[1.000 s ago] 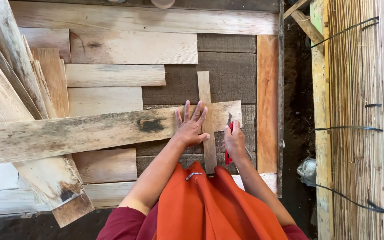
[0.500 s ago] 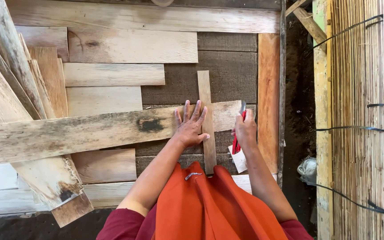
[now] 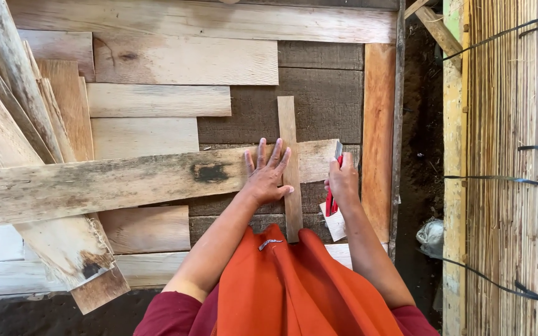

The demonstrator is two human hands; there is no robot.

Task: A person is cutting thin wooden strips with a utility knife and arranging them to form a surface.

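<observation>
The left hand (image 3: pixel 268 177) lies flat, fingers spread, on the long weathered plank (image 3: pixel 126 180); the right hand (image 3: pixel 344 180) grips a red-handled tool (image 3: pixel 333 186) (blade at the plank's end).

Single head cam, no second view, so no overlap. Looks almost straight down from above the person's own arms, facing forward over the orange lap. Fairly close: left hand (image 3: pixel 268 177) and right hand (image 3: pixel 344 180) sit just below frame centre. Stacked wooden planks (image 3: pixel 185 59) fill top and left, bamboo wall (image 3: pixel 509 168) runs down the right edge.
</observation>
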